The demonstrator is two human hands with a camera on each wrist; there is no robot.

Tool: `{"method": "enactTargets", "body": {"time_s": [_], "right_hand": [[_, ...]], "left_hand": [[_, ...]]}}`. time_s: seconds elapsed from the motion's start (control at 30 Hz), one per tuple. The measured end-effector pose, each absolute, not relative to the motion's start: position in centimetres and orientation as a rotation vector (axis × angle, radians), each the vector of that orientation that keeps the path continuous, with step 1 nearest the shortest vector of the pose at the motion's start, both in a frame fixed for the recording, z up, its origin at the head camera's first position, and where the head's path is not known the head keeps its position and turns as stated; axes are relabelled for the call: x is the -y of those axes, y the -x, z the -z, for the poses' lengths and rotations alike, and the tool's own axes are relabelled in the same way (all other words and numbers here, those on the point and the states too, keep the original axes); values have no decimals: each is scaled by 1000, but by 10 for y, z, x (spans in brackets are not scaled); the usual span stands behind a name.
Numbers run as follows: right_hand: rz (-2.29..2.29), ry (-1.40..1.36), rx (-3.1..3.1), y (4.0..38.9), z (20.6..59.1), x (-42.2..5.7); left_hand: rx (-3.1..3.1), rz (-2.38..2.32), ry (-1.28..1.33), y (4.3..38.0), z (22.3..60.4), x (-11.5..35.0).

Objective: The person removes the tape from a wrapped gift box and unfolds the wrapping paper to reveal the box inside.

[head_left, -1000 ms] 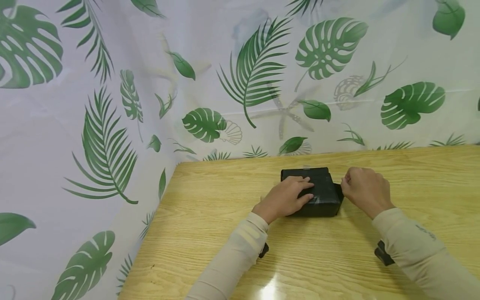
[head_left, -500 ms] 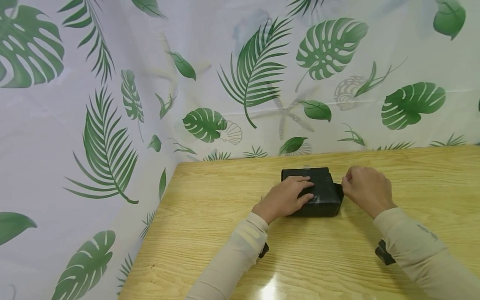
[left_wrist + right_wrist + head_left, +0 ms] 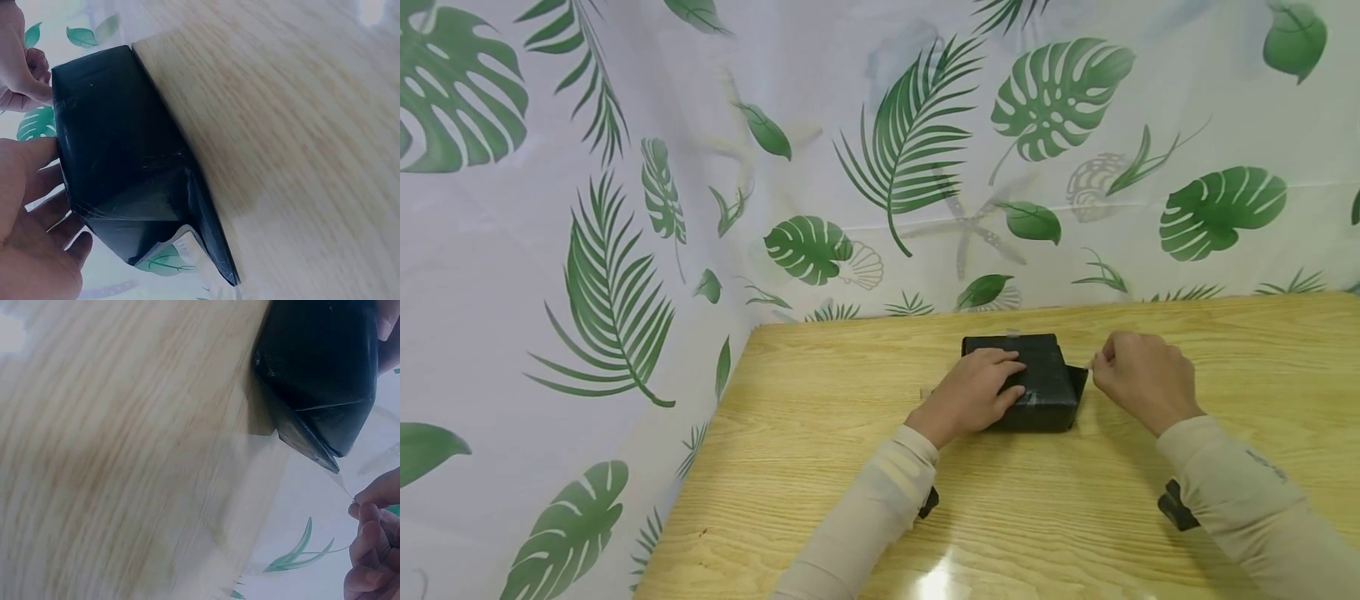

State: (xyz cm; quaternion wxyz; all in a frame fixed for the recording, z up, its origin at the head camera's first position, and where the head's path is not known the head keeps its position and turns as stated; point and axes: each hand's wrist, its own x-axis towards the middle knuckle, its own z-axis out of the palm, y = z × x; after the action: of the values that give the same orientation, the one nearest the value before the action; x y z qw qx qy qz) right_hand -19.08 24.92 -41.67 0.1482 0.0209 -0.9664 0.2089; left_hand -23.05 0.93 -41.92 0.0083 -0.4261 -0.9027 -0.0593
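Note:
A box wrapped in black sheet (image 3: 1045,379) lies on the wooden table. My left hand (image 3: 970,392) rests on its top, fingers spread, pressing lightly or just touching; the force cannot be told. At the box's right end a folded black flap (image 3: 1077,383) sticks out to a point. My right hand (image 3: 1142,375), fingers curled, pinches a thin strip of clear tape (image 3: 342,484) that runs from the flap's tip to the fingertips. In the left wrist view, the wrapping's near end (image 3: 206,231) stands loose and unfolded.
A bit of clear tape (image 3: 1013,333) stands up at the box's back edge. Another small tape piece (image 3: 925,392) shows by the left wrist. The leaf-printed cloth (image 3: 880,167) hangs behind and left of the table (image 3: 820,467).
My right hand has moved slightly right, away from the box, and the flap now stands out further with tape between it and the fingers. The left hand stays on the box.

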Motion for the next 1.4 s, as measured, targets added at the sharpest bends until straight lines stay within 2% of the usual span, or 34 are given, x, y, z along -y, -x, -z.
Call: {"method": "enactTargets", "body": {"time_s": [0.8, 1.17, 1.4], "right_hand": [[-632, -85, 2754, 191, 410, -252], [-651, -185, 2722, 197, 409, -247], [-651, -312, 2747, 203, 406, -251]], "left_hand": [[2664, 88, 1281, 235, 427, -9], [2619, 303, 1243, 233, 428, -3], [2661, 633, 1107, 238, 416, 25]]}}
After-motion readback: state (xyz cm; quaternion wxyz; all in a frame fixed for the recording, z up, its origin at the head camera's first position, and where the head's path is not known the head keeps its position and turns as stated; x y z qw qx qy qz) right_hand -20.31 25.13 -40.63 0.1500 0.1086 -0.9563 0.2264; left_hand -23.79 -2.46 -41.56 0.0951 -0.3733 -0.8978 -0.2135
